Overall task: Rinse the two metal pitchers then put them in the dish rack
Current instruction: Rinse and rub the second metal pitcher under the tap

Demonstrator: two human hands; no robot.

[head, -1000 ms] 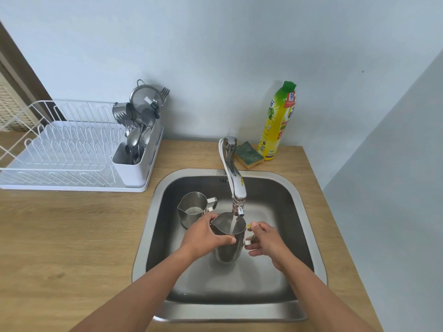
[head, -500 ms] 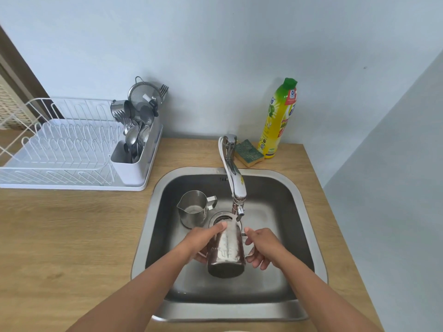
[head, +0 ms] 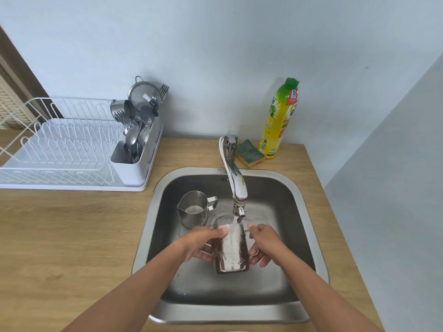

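One metal pitcher [head: 231, 250] is tipped over with its mouth pointing away from me, under the running faucet [head: 236, 185], and water streams down its outer side. My left hand [head: 200, 244] grips its left side. My right hand [head: 263, 244] holds its handle on the right. The second metal pitcher [head: 194, 208] stands upright in the sink [head: 275, 305] at the back left, handle to the right, with a little water in it. The white dish rack [head: 60, 152] sits on the counter to the left of the sink.
A cutlery holder [head: 134, 154] with spoons, forks and a strainer fills the rack's right end. A green-and-yellow sponge [head: 249, 153] and a yellow dish soap bottle [head: 279, 121] stand behind the sink. The wooden counter [head: 72, 236] runs left; a wall closes the right side.
The pitcher went from upright, filling under the tap, to tipped away from me. Both hands shifted with it, and water now runs over its outside.
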